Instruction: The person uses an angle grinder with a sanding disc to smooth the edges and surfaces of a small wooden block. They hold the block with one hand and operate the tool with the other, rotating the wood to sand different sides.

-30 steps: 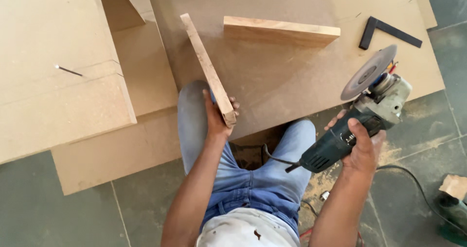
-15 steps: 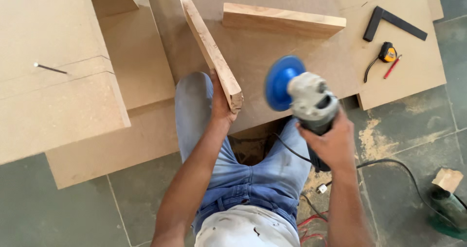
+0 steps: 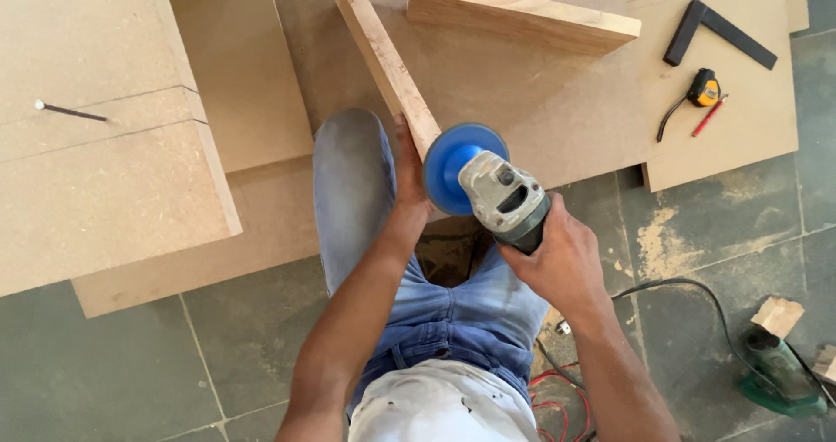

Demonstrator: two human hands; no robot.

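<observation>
My right hand [image 3: 557,263] is wrapped tight around the dark body of the angle grinder [image 3: 501,194], and my left hand [image 3: 407,176] clasps the near end of a long wooden board [image 3: 383,59], fingers closed around its edge. The grinder sits just above my lap, its pale metal head tipped forward and its round blue disc [image 3: 453,168] pressed up against the end of the board right beside my left hand. My right wrist is bent inward, forearm coming up from the lower right; my left forearm runs straight up from my body to the board.

The board is pale, raw timber with a rough edge, standing on its edge and running away from me over a big sheet of smooth brown fibreboard [image 3: 540,111]. A second, shorter plank [image 3: 522,15] stands on that sheet just beyond. Farther right on the sheet lie a black steel square [image 3: 718,28], a yellow tape measure [image 3: 704,87] and a red pencil [image 3: 710,115]. Sawdust is scattered on the grey tiled floor [image 3: 113,364].
</observation>
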